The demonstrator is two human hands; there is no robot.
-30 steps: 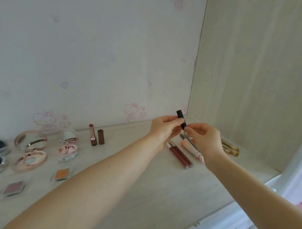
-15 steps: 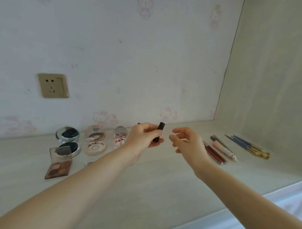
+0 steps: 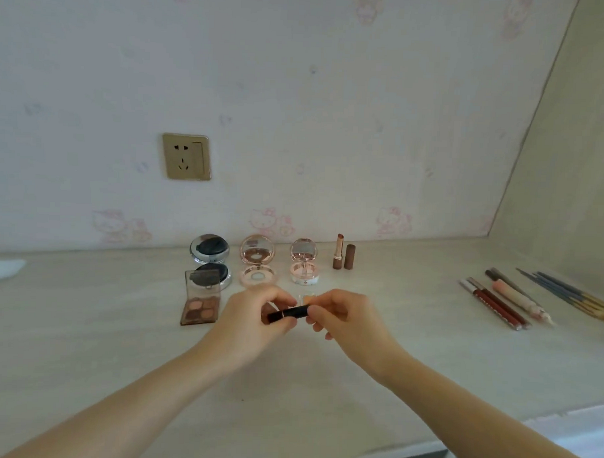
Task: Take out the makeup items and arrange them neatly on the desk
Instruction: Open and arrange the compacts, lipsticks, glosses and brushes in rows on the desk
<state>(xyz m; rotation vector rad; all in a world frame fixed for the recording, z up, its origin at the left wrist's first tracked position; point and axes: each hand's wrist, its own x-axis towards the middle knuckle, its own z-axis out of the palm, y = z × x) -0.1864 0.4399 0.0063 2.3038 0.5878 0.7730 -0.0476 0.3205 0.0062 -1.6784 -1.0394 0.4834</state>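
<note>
Now the black lipstick tube (image 3: pixel 288 313) hangs level above the desk (image 3: pixel 409 352), mid-front, both hands on it: left hand (image 3: pixel 256 316) pinching the base end, right hand (image 3: pixel 345 316) pinching the cap end with curled fingertips. Behind sit three open compacts (image 3: pixel 257 261), an eyeshadow palette (image 3: pixel 201 299) and an open lipstick (image 3: pixel 339 252) standing beside its cap (image 3: pixel 350 257); lip glosses (image 3: pixel 496 306) and brushes (image 3: pixel 565 294) lie well to the right. Risk, I'd say: tug the cap off too sharply and the tube slips, drops and rolls into that tidy row of compacts
</note>
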